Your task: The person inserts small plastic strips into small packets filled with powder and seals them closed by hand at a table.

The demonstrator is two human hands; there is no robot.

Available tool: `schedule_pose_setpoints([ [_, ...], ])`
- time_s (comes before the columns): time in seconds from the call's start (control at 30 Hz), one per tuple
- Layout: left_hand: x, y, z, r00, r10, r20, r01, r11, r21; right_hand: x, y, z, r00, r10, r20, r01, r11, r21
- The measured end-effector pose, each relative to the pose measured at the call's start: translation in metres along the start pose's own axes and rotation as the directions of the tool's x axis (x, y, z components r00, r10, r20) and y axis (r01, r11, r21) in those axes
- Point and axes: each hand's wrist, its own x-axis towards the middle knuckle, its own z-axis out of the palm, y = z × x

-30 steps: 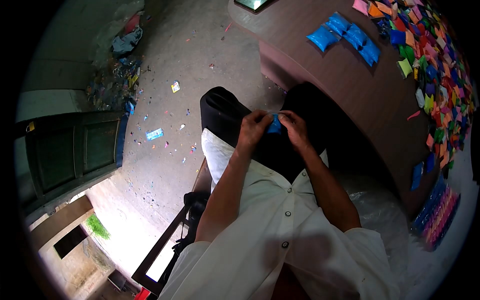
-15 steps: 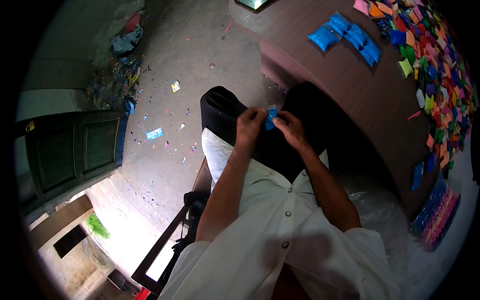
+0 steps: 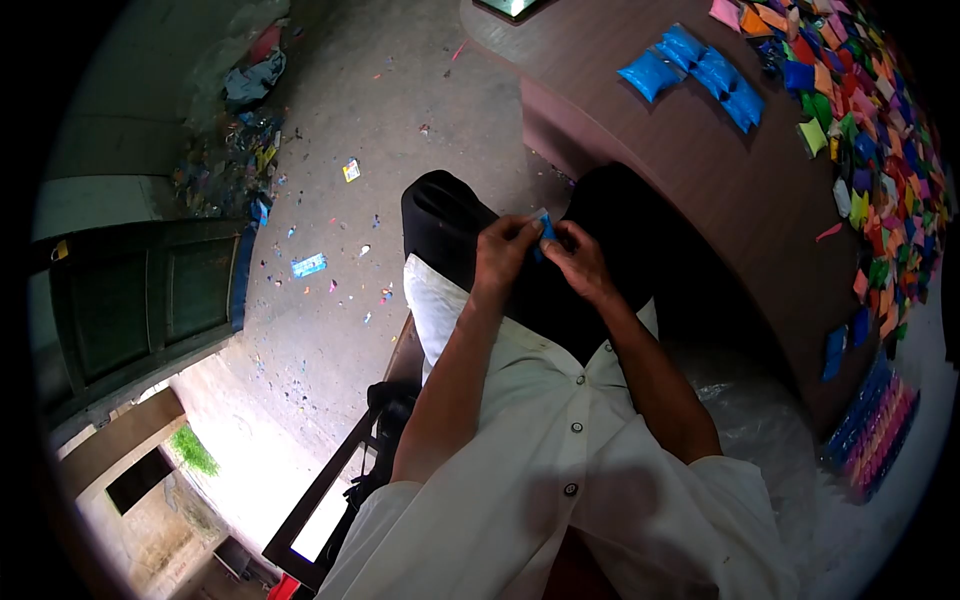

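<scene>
A small blue packet [image 3: 547, 226] with a clear end is pinched between both hands above my lap. My left hand [image 3: 502, 250] grips its left side between thumb and fingers. On the other side my right hand [image 3: 578, 258] is closed on it, and the fingers cover much of the packet. What is inside it cannot be made out. Several plump blue packets [image 3: 712, 72] lie together on the brown table to the right.
The curved brown table [image 3: 640, 140] borders my right leg. Many small coloured packets [image 3: 870, 130] are heaped along its far right side. Strips of blue and pink packets [image 3: 875, 430] lie at the lower right. Litter [image 3: 309, 266] dots the floor, and a green door [image 3: 150, 290] stands at left.
The blue packet has turned in my fingers and less of its blue face shows. Its clear end now sticks up more between the hands. Both hands have shifted only slightly.
</scene>
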Motion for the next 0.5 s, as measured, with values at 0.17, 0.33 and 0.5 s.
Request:
schedule_pose_setpoints([
  [0.17, -0.001, 0.005, -0.002, 0.998, -0.004, 0.062, -0.001, 0.997, 0.073, 0.003, 0.011, -0.002, 0.999, -0.006, -0.036, 0.007, 1.000, 0.013],
  [0.33, -0.005, 0.010, -0.001, 0.997, -0.007, 0.072, 0.003, 0.998, 0.057, -0.001, 0.003, -0.001, 0.999, -0.003, -0.042, 0.005, 0.998, 0.064],
  [0.5, -0.002, 0.000, -0.001, 0.999, -0.042, 0.022, 0.044, 0.989, -0.142, 0.002, 0.004, -0.001, 1.000, -0.007, -0.030, 0.008, 0.999, 0.044],
])
